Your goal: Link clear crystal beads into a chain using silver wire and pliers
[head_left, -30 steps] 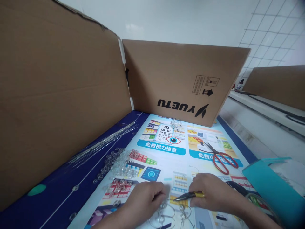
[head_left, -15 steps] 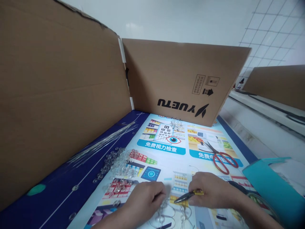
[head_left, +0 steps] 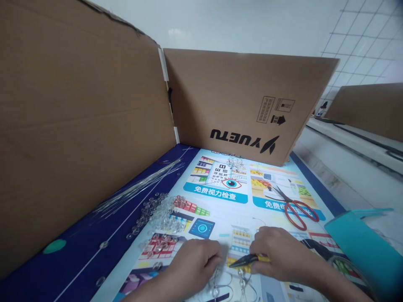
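My left hand (head_left: 201,260) is closed in a pinch, with a beaded wire (head_left: 215,290) of clear beads coming from just under its fingers. The pinch point itself is hidden behind the knuckles. Pliers (head_left: 244,261) with dark pointed jaws and yellow grips are held in my right hand (head_left: 277,251), the tip aimed left toward my left hand but apart from it. Below the jaws lies another looped wire with clear beads (head_left: 242,280). Loose clear beads (head_left: 163,214) are heaped beyond my left hand.
Red-handled scissors (head_left: 297,209) lie open beyond my right hand. A bundle of thin wires (head_left: 141,184) rests along the left cardboard wall (head_left: 78,126). Another cardboard panel (head_left: 245,96) stands at the back. At right are a turquoise folder-like sheet (head_left: 362,239) and a coiled wire bundle (head_left: 235,162) farther back.
The view has shifted slightly, moving the scene a little to the right. The pliers have turned slightly in my right hand, showing more yellow grip. My left hand keeps its pinch.
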Demonstrator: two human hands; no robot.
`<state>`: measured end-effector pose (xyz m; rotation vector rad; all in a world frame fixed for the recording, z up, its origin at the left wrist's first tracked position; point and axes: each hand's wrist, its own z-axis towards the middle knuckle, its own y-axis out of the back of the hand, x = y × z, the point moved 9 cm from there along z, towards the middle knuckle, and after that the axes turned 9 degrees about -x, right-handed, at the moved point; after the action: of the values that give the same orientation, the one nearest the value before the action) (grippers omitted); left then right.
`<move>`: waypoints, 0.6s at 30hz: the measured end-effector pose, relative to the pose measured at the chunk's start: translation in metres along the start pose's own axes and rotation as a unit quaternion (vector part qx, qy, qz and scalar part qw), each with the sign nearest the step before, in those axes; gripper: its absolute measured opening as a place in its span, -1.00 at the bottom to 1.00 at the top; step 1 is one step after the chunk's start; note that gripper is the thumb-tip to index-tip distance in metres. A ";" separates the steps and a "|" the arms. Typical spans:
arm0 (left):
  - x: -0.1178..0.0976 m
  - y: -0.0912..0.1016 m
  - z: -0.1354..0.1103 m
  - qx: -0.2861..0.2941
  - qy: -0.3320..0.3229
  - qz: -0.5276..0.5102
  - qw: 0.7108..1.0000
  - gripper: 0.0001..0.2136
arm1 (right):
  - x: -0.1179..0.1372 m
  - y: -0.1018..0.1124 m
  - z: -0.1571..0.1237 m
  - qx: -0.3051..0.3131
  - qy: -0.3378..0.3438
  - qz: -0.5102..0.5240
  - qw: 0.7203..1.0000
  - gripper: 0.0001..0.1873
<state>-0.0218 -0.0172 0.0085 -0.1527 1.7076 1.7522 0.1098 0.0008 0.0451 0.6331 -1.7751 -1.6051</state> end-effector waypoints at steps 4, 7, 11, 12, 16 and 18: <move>0.001 0.000 0.000 -0.002 0.010 0.011 1.000 -0.86 | 0.003 0.002 0.001 0.004 -0.003 0.006 1.000 -0.79; 0.003 0.002 0.001 -0.010 0.025 0.010 1.000 -0.86 | 0.003 0.003 0.001 0.006 -0.007 0.006 1.000 -0.78; 0.004 0.004 0.001 -0.021 0.042 -0.010 0.999 -0.85 | 0.002 0.002 0.003 0.005 -0.008 -0.003 1.000 -0.72; 0.004 0.005 0.001 -0.023 0.044 -0.016 0.999 -0.85 | 0.002 0.002 0.004 0.003 -0.008 -0.010 1.000 -0.72; 0.000 0.003 0.001 -0.016 0.018 -0.025 0.999 -0.86 | 0.003 0.003 0.010 -0.016 -0.011 -0.033 0.999 -0.77; -0.002 0.000 -0.001 -0.010 -0.003 -0.018 1.000 -0.85 | 0.003 0.007 0.010 -0.028 -0.013 -0.032 0.999 -0.78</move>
<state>-0.0204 -0.0187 0.0100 -0.1846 1.6733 1.7424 0.1012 0.0067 0.0522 0.6514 -1.7378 -1.7074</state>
